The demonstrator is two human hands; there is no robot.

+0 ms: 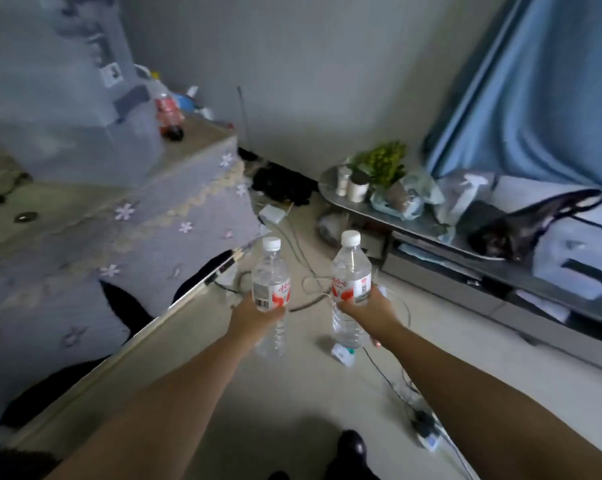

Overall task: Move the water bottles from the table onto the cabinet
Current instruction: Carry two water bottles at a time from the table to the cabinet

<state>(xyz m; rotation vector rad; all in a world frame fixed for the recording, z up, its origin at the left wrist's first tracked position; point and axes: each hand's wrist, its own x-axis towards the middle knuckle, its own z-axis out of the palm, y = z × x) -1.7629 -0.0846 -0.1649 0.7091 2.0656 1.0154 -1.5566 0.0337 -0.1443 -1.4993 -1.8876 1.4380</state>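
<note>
The person carries two bottles in the air above the floor, so the task seems about half done: both are lifted, neither is set down yet. The left hand [254, 315] has its fingers curled round a clear plastic water bottle with white cap and red label [271, 289]; the right hand [365, 308] grips a second, similar clear bottle [350, 282]. Both bottles stand nearly upright, caps up. Which surface is the cabinet cannot be told; the low cloth-covered furniture [174, 209] at left is near
</note>
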